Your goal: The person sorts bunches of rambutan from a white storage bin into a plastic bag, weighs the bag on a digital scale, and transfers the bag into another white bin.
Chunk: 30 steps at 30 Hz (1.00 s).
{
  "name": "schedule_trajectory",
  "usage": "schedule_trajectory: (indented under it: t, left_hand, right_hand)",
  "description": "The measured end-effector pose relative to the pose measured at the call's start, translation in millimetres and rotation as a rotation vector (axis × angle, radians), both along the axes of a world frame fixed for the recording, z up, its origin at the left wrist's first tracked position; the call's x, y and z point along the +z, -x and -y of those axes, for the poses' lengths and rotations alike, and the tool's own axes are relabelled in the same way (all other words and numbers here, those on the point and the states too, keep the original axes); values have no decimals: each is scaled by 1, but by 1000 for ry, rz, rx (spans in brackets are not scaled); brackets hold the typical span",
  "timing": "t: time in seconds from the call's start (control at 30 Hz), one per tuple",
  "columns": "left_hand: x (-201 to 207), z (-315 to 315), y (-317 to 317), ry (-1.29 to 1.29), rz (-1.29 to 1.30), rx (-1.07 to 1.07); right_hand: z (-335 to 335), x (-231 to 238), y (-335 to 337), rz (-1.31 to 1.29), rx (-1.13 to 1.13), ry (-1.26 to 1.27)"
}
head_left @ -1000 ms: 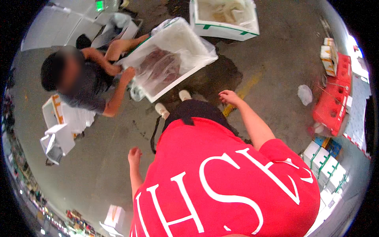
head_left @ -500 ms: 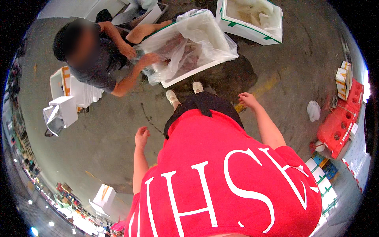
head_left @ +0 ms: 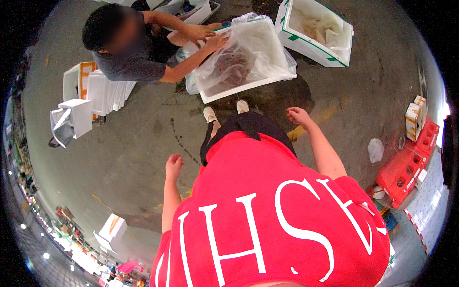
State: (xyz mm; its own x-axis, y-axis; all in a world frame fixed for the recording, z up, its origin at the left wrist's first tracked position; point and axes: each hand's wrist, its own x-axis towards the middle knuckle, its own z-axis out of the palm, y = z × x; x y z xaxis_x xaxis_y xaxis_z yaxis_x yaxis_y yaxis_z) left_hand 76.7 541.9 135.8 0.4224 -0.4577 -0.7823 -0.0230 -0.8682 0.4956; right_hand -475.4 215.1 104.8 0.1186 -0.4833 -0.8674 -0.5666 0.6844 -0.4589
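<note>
My left hand [head_left: 175, 166] hangs beside my body, its fingers loosely bent and holding nothing. Out to the other side is my right hand [head_left: 298, 116], bare and relaxed, with fingers a little apart. Neither one touches anything. In front of my feet stands a large white foam box [head_left: 248, 87], lined with a clear plastic bag [head_left: 267, 66]. Something dark reddish-brown [head_left: 233, 66] lies inside under the plastic; I cannot make out what it is. A person in a dark shirt [head_left: 126, 62] leans over the box from the left, both hands on the bag at its far left side.
A second foam box [head_left: 313, 45] with green tape stands beyond on the right. Several white foam pieces [head_left: 106, 93] and a small box [head_left: 76, 117] sit at left. Red plastic barriers [head_left: 406, 174] and a white bag [head_left: 376, 150] are at right. The concrete floor looks wet near the box.
The person's hands have moved right and farther back over the bag, uncovering more of the reddish-brown contents. My right hand's fingers are more bent; my left hand hangs much as before.
</note>
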Motion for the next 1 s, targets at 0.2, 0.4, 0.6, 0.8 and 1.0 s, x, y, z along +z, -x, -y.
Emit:
schedule_trajectory:
  t: [0.2,0.4,0.6,0.8,1.0]
  left_hand:
    - [14,11,1,8,7,-57]
    - [28,20,3,-29,6,-19]
    - [23,17,-3,-29,7,-23]
    - [0,2,-12,34,-11,12]
    - [-2,6,-9,11,26,-58]
  right_hand:
    - [-4,1,-6,2,60,6]
    - [-11,5,-9,-15,53,-8]
    - [-18,8,-10,-24,31,-17]
    - [-17,12,-14,-27,61,-12]
    - [-22,7,-10,-46,43,-7]
